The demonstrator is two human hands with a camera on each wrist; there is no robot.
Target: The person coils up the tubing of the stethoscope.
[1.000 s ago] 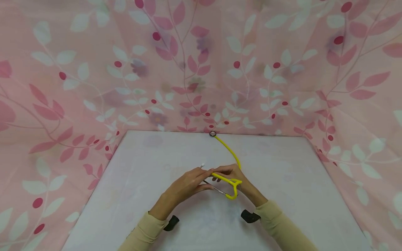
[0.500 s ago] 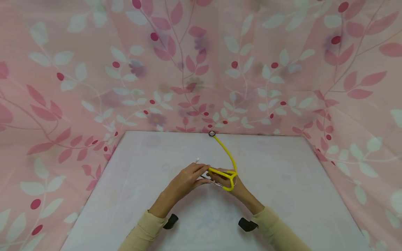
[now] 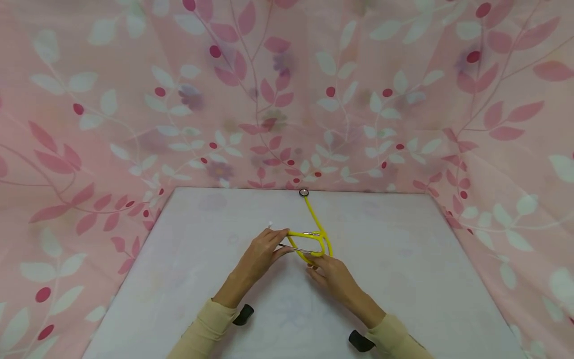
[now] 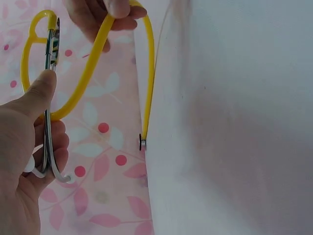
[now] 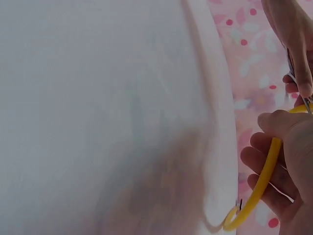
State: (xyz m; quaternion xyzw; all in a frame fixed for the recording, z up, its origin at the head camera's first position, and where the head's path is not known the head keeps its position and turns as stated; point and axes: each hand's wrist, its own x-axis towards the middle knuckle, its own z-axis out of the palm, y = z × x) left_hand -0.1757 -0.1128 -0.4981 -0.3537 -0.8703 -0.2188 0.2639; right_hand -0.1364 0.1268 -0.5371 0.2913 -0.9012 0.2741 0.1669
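Observation:
A stethoscope with yellow tubing (image 3: 315, 214) and metal ear tubes (image 4: 47, 142) is held over the table in both hands. My left hand (image 3: 260, 253) pinches the ear tubes and a bend of tubing between thumb and fingers. White eartips (image 4: 30, 164) poke out below that hand in the left wrist view. My right hand (image 3: 338, 279) holds a loop of the tubing, thumb against fingers, as the right wrist view shows with the tubing (image 5: 266, 171) crossing the fingers. The round chest piece (image 3: 304, 192) lies at the table's far edge.
The white-covered table (image 3: 215, 214) spreads around the hands. Pink leaf-patterned cloth (image 3: 287, 99) hangs behind and at both sides. Near the wrists are a black object (image 3: 243, 315) on the left and another black object (image 3: 361, 341) on the right.
The right hand has moved from behind the ear tubes down toward the front and now holds a tubing loop. The left hand has drifted slightly left with the ear tubes.

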